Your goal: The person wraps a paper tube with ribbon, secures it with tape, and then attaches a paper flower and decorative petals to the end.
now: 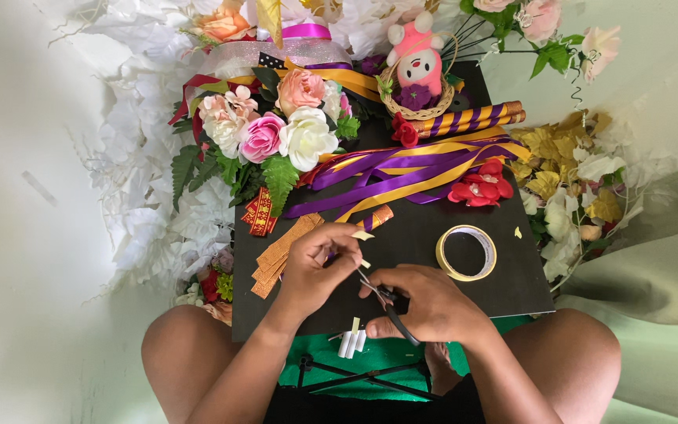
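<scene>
Head view: left hand (315, 267) pinches 1 small pale tape strip (363, 235) at its fingertips; right hand (425, 306), just beside, grips black scissors (390, 308), blades angled up-left toward the strip.

Bare stretch of flat black board (433, 228) runs between the purple and gold satin ribbons (417, 169) and the round roll of yellow tape (465, 252); a hand could pass there. Orange glitter strips (280, 255) crowd the left edge. Artificial flower bouquet (276, 133) and red fabric blossoms (480, 188) block the far side.
</scene>
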